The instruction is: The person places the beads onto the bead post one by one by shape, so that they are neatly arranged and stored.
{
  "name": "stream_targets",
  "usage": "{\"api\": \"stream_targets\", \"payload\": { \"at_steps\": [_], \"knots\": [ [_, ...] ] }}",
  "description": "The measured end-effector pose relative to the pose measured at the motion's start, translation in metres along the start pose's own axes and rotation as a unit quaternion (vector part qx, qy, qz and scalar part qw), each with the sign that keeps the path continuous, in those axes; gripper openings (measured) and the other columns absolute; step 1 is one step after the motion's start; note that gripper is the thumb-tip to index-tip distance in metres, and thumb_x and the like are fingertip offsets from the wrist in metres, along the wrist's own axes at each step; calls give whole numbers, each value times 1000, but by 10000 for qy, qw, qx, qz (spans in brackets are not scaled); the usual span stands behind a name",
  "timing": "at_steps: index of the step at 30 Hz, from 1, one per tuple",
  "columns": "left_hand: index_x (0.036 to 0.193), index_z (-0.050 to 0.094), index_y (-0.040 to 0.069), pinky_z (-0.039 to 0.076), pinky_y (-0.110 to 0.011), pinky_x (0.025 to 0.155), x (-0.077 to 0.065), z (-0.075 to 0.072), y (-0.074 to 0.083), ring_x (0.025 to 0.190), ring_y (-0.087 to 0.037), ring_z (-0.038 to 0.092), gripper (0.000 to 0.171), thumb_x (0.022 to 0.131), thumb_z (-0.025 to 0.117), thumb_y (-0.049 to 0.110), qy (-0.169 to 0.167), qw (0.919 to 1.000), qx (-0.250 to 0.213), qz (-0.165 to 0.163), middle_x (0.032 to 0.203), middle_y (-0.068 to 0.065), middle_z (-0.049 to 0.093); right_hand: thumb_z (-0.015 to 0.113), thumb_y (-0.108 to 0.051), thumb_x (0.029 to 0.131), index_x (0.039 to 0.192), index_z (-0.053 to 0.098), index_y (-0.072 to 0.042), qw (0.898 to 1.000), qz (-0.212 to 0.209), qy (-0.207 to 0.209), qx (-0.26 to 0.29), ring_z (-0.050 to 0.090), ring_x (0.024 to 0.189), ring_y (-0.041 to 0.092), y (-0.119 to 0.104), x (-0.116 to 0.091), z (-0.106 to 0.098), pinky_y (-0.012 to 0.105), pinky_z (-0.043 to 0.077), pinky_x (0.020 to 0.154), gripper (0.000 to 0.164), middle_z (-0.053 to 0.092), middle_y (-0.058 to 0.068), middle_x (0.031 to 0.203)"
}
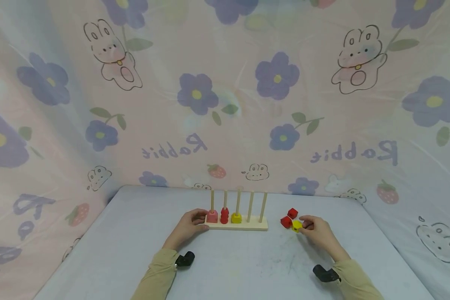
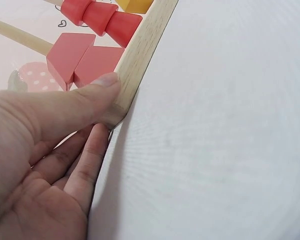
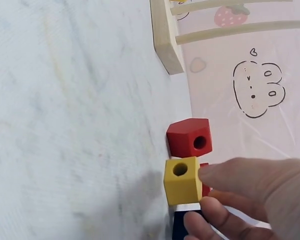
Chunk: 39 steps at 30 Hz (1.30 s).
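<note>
My left hand (image 1: 191, 223) holds the left end of a wooden peg rack (image 1: 236, 226), thumb (image 2: 107, 80) on the front edge of its base. Pink pieces (image 2: 85, 60) sit on the leftmost peg, red tapered pieces (image 1: 224, 216) on the second, a yellow piece (image 1: 236, 218) on the third. Two right pegs are bare. At the right, my right hand (image 1: 318, 233) pinches the edge of a yellow block (image 3: 182, 182) with a hole through it, using thumb and finger. A dark blue block (image 3: 181, 224) is partly hidden beneath the fingers.
Two red blocks (image 1: 286, 222) lie close beside the yellow one, between it and the rack. The white table (image 1: 240, 266) ends at a patterned curtain (image 1: 240, 125) behind. Each wrist carries a black camera mount (image 1: 185, 259).
</note>
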<state>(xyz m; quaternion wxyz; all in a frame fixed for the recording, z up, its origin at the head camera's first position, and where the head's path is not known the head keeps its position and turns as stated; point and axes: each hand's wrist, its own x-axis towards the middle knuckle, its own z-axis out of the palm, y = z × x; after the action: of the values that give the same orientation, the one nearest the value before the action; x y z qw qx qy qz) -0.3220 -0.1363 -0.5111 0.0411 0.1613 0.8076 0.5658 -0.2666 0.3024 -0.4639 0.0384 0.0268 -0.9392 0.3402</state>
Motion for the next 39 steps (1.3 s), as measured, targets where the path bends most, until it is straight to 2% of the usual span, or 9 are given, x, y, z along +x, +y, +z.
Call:
{"api": "stream_targets", "payload": {
  "at_steps": [9, 15, 21, 25, 30, 39],
  "knots": [
    [126, 56, 3, 50, -33, 92, -1, -1, 4, 109, -27, 59, 50, 81, 76, 8, -45, 10000, -39, 0, 119, -13, 59, 72, -3, 81, 108, 64, 11, 9989, -260, -31, -382, 51, 72, 18, -1, 5, -1, 25, 46, 57, 32, 57, 4, 81],
    [126, 55, 3, 50, -33, 92, -1, 0, 5, 109, -27, 59, 49, 81, 76, 6, -51, 10000, -1, -59, 121, -13, 58, 73, -3, 79, 105, 65, 12, 9986, -246, 5, -474, 50, 71, 18, -1, 5, -1, 24, 44, 56, 31, 57, 4, 80],
    [126, 56, 3, 51, -33, 92, -2, 0, 5, 108, -27, 59, 49, 81, 76, 6, -9, 10000, 2, -85, 119, -13, 59, 74, -1, 77, 102, 65, 6, 9983, -402, 71, -412, 51, 72, 18, -1, 4, 0, 27, 47, 60, 27, 57, 7, 83],
    [125, 56, 1, 51, -33, 91, -2, 0, 4, 108, -29, 60, 49, 81, 75, 5, -19, 10000, -41, 33, 118, -14, 59, 77, 0, 76, 100, 63, 1, 9980, -499, 81, -366, 52, 74, 19, 1, 1, 1, 30, 49, 63, 28, 56, 9, 88],
    [125, 56, 2, 51, -33, 91, -2, 1, 2, 107, -28, 60, 49, 81, 76, 7, -41, 10000, 3, 31, 117, -14, 60, 77, 3, 75, 100, 60, 0, 9986, -499, -8, -156, 54, 76, 20, 2, -1, 3, 29, 53, 67, 31, 56, 10, 93],
    [125, 57, 5, 51, -34, 91, 0, 0, -1, 106, -26, 60, 49, 81, 77, 10, -11, 10000, 88, -21, 116, -11, 60, 71, 5, 80, 98, 59, -4, 9978, -663, -44, -3, 57, 81, 20, 4, 0, 7, 32, 55, 75, 24, 60, 8, 97]
  ]
}}
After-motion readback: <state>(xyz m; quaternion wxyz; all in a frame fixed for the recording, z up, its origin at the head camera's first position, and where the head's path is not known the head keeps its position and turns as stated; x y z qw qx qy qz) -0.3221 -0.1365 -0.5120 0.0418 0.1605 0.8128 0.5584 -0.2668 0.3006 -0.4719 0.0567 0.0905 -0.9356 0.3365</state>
